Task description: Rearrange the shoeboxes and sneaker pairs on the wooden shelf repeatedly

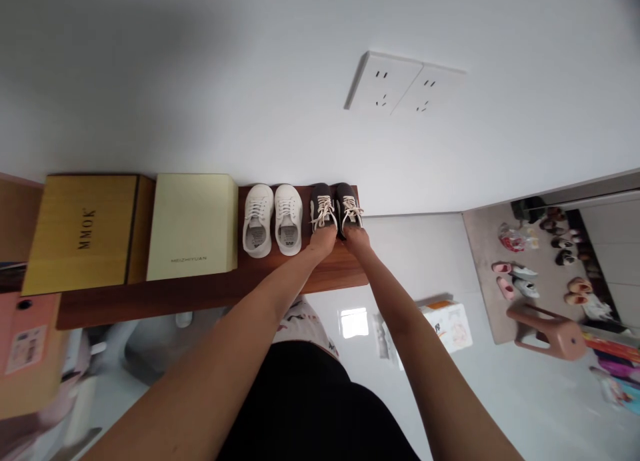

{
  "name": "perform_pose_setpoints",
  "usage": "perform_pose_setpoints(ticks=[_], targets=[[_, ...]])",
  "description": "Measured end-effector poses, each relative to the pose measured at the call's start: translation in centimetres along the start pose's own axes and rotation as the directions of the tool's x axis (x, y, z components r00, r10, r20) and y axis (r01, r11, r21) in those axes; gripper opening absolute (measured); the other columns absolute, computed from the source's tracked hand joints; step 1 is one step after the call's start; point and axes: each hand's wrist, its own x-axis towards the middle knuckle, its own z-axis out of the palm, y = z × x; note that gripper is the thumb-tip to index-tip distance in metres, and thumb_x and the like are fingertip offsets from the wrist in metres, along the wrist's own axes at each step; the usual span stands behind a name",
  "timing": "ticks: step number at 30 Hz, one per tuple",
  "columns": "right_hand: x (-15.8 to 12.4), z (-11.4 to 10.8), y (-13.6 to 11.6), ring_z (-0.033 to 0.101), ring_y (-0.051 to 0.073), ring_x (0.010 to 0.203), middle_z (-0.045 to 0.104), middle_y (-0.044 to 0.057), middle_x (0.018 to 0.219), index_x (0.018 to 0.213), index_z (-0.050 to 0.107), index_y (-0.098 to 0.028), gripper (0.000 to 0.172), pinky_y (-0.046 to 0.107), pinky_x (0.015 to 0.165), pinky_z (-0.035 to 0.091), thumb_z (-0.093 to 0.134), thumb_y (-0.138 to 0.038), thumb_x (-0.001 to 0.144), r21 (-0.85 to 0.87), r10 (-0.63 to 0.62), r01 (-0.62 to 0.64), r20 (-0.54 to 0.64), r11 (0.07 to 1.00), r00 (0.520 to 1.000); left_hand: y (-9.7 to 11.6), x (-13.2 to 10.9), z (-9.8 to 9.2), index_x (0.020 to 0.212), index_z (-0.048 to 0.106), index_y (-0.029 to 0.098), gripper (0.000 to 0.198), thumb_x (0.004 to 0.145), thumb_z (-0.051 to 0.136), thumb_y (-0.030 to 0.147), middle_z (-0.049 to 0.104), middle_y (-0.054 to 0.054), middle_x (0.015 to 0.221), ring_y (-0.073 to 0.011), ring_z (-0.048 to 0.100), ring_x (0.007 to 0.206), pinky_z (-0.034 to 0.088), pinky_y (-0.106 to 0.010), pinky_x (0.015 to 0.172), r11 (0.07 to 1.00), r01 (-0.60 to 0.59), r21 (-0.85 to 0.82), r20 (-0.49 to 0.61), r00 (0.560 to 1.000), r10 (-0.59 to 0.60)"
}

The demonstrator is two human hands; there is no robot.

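A pair of dark sneakers with cream laces rests at the right end of a brown wooden shelf (280, 278), toes toward the wall. My left hand (324, 240) is closed on the heel of the left dark sneaker (323, 204). On the heel of the right dark sneaker (349, 204), my right hand (357, 238) has a like grip. The fingers are partly hidden in the shoe openings. Just left of them stand two white sneakers, one white sneaker (258, 218) beside the other (289, 218), also toes to the wall.
A pale green box (187, 224) and a yellow MMOK box (83, 231) stand on the shelf's left part. Above is a wall with a socket plate (403, 84). A pink stool (547, 331), several shoes and a white package (447, 324) are on the floor at right.
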Motion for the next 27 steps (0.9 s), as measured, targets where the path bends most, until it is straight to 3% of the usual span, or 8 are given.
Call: perform_pose_setpoints(ticks=[5,10,13,15,17,22,24,27], targets=[[-2.8,0.9,-0.8,0.060,0.033,0.126,0.067,0.022,0.134,0.130,0.068,-0.013,0.033,0.045,0.109,0.046,0.061,-0.021,0.099,0.135,0.125,-0.097,-0.223,0.986,0.967,-2.0,-2.9,-0.1,0.129,0.065,0.015,0.029,0.101,0.058,0.017,0.074,-0.017,0.130,-0.0266,0.071,0.124,0.053,-0.037,0.107,0.968,-0.125,-0.219,-0.188,0.979,0.084],[-9.3,3.8,-2.9,0.062,0.032,0.124,0.069,0.019,0.130,0.132,0.065,-0.014,0.036,0.047,0.110,0.049,0.052,-0.031,0.104,0.495,0.317,-0.075,-0.426,0.865,0.847,-9.8,-11.8,-1.0,0.110,0.072,0.022,0.021,0.101,0.055,0.027,0.079,-0.006,0.104,-0.0218,0.074,0.098,0.055,-0.032,0.096,0.884,-0.104,-0.456,-0.281,0.959,-0.033],[-12.8,6.4,-5.0,0.068,0.030,0.116,0.073,0.018,0.124,0.130,0.067,-0.016,0.035,0.046,0.104,0.055,0.049,-0.031,0.104,0.597,0.317,-0.096,-0.278,0.797,0.906,-15.7,-18.4,-1.0,0.091,0.071,0.025,0.016,0.096,0.059,0.034,0.075,-0.002,0.084,-0.0218,0.070,0.084,0.053,-0.032,0.088,0.861,0.116,-0.496,-0.287,0.913,-0.289],[-14.2,7.6,-6.6,0.072,0.029,0.110,0.076,0.016,0.120,0.124,0.070,-0.017,0.029,0.043,0.100,0.057,0.056,-0.028,0.100,0.565,0.164,-0.105,-0.054,0.818,0.985,-19.2,-22.1,-0.4,0.074,0.064,0.025,0.022,0.092,0.063,0.038,0.066,0.000,0.069,-0.0215,0.065,0.075,0.050,-0.030,0.079,0.803,0.256,-0.538,-0.269,0.850,-0.452],[-14.7,7.9,-8.5,0.074,0.029,0.110,0.077,0.015,0.120,0.119,0.073,-0.018,0.026,0.041,0.098,0.057,0.066,-0.026,0.095,0.483,-0.015,-0.073,0.177,0.872,0.984,-22.2,-24.9,0.5,0.063,0.054,0.024,0.034,0.091,0.064,0.041,0.056,0.000,0.060,-0.0204,0.059,0.069,0.047,-0.029,0.071,0.715,0.337,-0.613,-0.262,0.767,-0.586],[-12.2,5.7,-15.8,0.072,0.031,0.121,0.077,0.014,0.123,0.111,0.076,-0.020,0.022,0.040,0.105,0.054,0.076,-0.022,0.089,0.480,-0.179,0.045,0.238,0.876,0.955,-29.9,-27.2,0.7,0.072,0.056,0.022,0.025,0.095,0.060,0.032,0.052,0.002,0.063,-0.0149,0.050,0.060,0.047,-0.026,0.063,0.101,0.088,-0.991,-0.054,0.425,-0.904],[-10.7,5.0,-20.1,0.073,0.027,0.118,0.078,0.011,0.121,0.108,0.075,-0.021,0.016,0.037,0.104,0.055,0.073,-0.022,0.092,0.649,-0.217,0.017,0.230,0.761,0.949,-33.6,-27.2,-0.8,0.080,0.056,0.022,0.017,0.096,0.060,0.026,0.054,0.002,0.069,-0.0129,0.053,0.061,0.051,-0.025,0.065,-0.162,-0.103,-0.981,0.115,0.363,-0.925],[-8.7,5.4,-27.2,0.077,0.022,0.104,0.078,0.011,0.115,0.108,0.071,-0.021,0.014,0.036,0.094,0.060,0.065,-0.031,0.101,0.861,-0.196,-0.259,0.373,0.437,0.907,-39.2,-27.0,-3.8,0.086,0.055,0.023,0.015,0.099,0.061,0.027,0.056,0.001,0.078,-0.0114,0.058,0.066,0.055,-0.024,0.068,-0.348,-0.179,-0.920,0.275,0.337,-0.900]])
